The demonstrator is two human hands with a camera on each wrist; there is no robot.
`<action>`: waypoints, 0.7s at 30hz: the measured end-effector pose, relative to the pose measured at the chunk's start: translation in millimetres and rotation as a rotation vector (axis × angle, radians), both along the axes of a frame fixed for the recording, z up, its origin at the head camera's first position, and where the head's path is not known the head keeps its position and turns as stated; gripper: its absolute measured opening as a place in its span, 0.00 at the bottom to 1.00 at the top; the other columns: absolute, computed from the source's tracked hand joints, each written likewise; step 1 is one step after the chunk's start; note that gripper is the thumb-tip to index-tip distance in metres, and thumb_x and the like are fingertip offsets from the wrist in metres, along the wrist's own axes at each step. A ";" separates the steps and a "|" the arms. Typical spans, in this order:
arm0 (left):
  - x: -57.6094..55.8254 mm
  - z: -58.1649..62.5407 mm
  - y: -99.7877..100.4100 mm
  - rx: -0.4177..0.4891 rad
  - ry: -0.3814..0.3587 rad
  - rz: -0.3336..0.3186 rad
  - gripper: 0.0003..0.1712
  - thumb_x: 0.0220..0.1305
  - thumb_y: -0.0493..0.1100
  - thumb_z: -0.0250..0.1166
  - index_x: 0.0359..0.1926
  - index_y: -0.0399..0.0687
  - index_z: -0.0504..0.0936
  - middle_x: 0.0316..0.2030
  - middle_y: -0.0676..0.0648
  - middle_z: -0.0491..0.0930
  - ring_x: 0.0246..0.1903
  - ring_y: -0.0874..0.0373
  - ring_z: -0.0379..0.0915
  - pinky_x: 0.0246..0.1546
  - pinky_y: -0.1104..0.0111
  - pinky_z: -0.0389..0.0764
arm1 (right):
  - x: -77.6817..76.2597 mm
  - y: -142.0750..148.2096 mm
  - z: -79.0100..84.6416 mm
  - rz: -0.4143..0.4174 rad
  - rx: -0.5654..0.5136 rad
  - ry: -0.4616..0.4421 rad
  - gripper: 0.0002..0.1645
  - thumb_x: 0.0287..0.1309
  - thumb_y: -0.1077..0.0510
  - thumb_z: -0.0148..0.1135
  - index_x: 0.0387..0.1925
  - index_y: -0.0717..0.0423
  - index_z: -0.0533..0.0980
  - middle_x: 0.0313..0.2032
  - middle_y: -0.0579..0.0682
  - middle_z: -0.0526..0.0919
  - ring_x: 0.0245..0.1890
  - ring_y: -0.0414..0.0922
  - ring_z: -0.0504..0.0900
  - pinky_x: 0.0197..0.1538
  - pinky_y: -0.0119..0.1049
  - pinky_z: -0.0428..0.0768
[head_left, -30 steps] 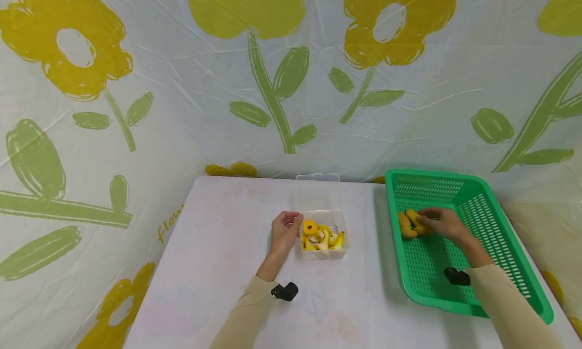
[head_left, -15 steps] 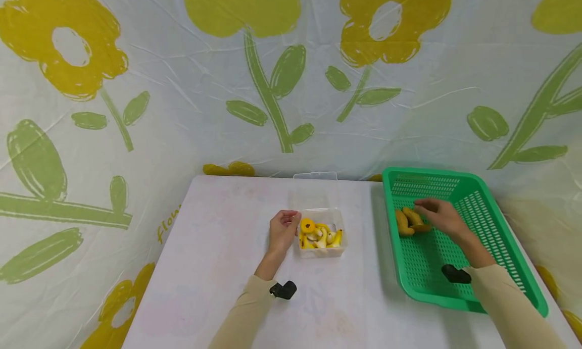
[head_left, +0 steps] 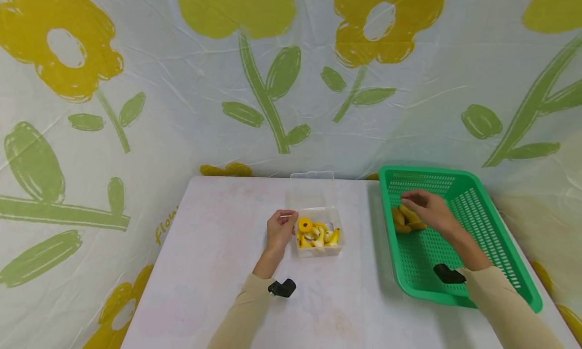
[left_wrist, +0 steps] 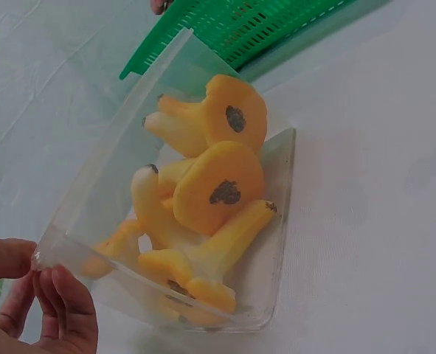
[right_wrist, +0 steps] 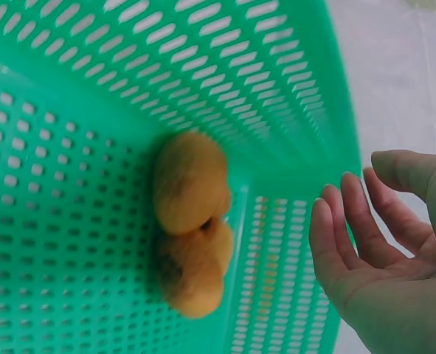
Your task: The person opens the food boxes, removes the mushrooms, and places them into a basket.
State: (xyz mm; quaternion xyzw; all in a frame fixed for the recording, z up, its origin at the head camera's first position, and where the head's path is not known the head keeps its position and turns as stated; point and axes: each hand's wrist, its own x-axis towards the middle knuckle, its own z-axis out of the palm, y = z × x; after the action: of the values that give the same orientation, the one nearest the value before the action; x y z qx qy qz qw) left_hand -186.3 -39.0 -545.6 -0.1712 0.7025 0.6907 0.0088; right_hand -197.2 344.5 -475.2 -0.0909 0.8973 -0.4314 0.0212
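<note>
My left hand (head_left: 279,231) pinches the upper corner of a clear plastic box (left_wrist: 103,173) between thumb and fingers. Inside lie several yellow mushrooms (left_wrist: 219,188) with pale stems and dark spots on their caps. In the head view the box's see-through lid (head_left: 312,190) stretches out behind it. Over the back left part of a green basket (head_left: 436,258) hovers my right hand (head_left: 434,215), fingers loosely bent, holding nothing. Beneath it, several brownish-yellow, rounded lumps (right_wrist: 192,184) lie together in the basket, apart from the fingers; their kind is unclear.
Both containers stand on a table (head_left: 218,258) with a pale cover, the basket to the right of the box. A white curtain (head_left: 204,106) printed with yellow flowers hangs behind and to the left. A black wrist camera (head_left: 283,288) is strapped on each arm.
The right hand has let go of a brownish-yellow lump in the basket and risen up and away toward the back. My left hand stays at the box's corner. The head view has shifted slightly.
</note>
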 end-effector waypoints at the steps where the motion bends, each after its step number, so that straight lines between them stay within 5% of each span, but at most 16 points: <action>1: -0.5 0.4 -0.3 0.005 -0.009 0.004 0.12 0.70 0.44 0.68 0.47 0.41 0.83 0.29 0.48 0.78 0.19 0.59 0.68 0.26 0.73 0.74 | -0.4 -3.3 1.5 0.007 -0.007 0.007 0.22 0.77 0.57 0.55 0.60 0.71 0.74 0.55 0.71 0.79 0.44 0.20 0.73 0.45 0.18 0.73; 14: -8.0 4.6 0.0 0.075 -0.024 0.015 0.10 0.66 0.40 0.70 0.43 0.37 0.82 0.27 0.48 0.76 0.21 0.60 0.68 0.26 0.71 0.77 | -1.5 -42.3 17.5 0.070 -0.014 0.040 0.18 0.76 0.59 0.56 0.58 0.68 0.76 0.54 0.67 0.81 0.47 0.24 0.75 0.46 0.22 0.77; 21: -8.6 6.4 0.1 0.082 -0.043 0.027 0.13 0.66 0.42 0.72 0.43 0.37 0.82 0.29 0.49 0.76 0.23 0.60 0.67 0.24 0.74 0.75 | -2.0 -71.8 20.9 0.120 -0.029 0.014 0.16 0.75 0.59 0.58 0.56 0.65 0.78 0.53 0.62 0.83 0.50 0.46 0.82 0.47 0.26 0.79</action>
State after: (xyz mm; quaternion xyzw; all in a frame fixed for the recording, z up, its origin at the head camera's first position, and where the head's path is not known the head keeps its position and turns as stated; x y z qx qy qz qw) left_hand -194.8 -38.9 -539.2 -0.1950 0.6709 0.7151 0.0216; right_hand -199.2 272.7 -454.3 -0.1480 0.8840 -0.4417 0.0395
